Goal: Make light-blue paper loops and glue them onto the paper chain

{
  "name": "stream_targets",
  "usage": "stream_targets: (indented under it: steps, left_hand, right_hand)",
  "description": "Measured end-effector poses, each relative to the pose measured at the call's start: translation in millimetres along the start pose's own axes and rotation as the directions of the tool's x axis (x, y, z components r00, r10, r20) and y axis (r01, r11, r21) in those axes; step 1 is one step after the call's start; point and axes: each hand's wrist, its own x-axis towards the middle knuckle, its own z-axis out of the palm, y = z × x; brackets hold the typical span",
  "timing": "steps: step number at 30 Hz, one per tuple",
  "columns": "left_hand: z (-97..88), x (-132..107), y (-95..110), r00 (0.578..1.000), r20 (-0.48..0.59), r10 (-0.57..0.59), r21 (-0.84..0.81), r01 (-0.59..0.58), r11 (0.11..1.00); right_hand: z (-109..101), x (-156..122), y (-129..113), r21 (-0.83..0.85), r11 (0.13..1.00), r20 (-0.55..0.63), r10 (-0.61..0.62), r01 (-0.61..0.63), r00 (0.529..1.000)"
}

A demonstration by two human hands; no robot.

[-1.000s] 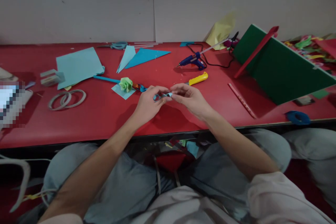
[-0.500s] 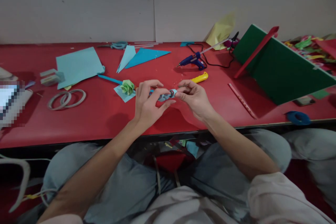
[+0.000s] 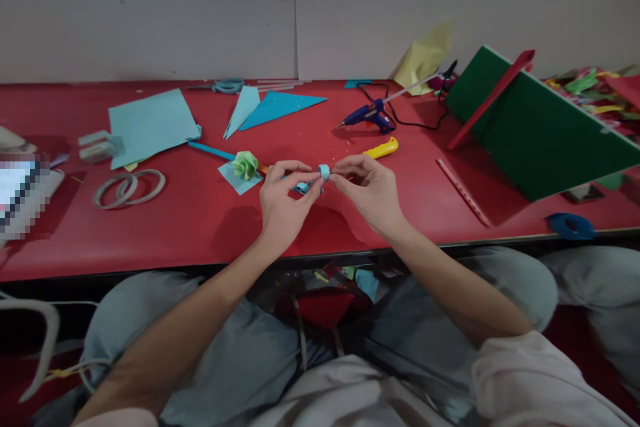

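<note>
Over the front of the red table, a small light blue paper curl (image 3: 324, 171) sits between my two hands. My left hand (image 3: 286, 207) is closed on it, fingertips and thumb pinching it from the left. My right hand (image 3: 374, 192) pinches at the right edge of the curl, thumb against fingers. Another light blue paper piece (image 3: 302, 187) shows partly under my left fingers; most of it is hidden. A light green paper flower (image 3: 245, 165) lies on a pale blue square (image 3: 235, 181), left of my left hand. Behind my right hand rests a yellow-handled cutter (image 3: 383, 148).
A blue glue gun (image 3: 365, 113) with a black cord lies toward the back. Blue paper sheets (image 3: 150, 123), scissors (image 3: 229, 85) and tape rings (image 3: 145, 188) are left. A green board (image 3: 530, 127) leans at right, near a pink strip (image 3: 463, 192) and blue tape roll (image 3: 570, 225).
My left fingers have closed from a spread pose into a pinch on the paper curl. The curl now stands higher between the fingertips, and my right hand has shifted slightly.
</note>
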Motion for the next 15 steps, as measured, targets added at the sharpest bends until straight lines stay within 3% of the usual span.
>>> stream_targets:
  steps: [6,10,15]
  left_hand:
    - [0.9,1.2,-2.1,0.979,0.128,-0.160,-0.078,0.171,0.982]
    - [-0.5,3.6,-8.2,0.985,0.126,-0.114,-0.066,0.123,0.990]
    - [-3.1,6.0,-10.7,0.988,0.131,-0.080,-0.047,0.087,0.995]
  right_hand:
    - [0.3,-1.2,-1.5,-0.076,0.996,0.008,-0.044,0.045,0.999]
    - [1.4,-2.5,-2.6,-0.104,0.992,0.025,-0.073,0.075,0.997]
    - [-1.3,-2.4,-2.5,-0.290,0.945,0.087,-0.128,0.148,0.988]
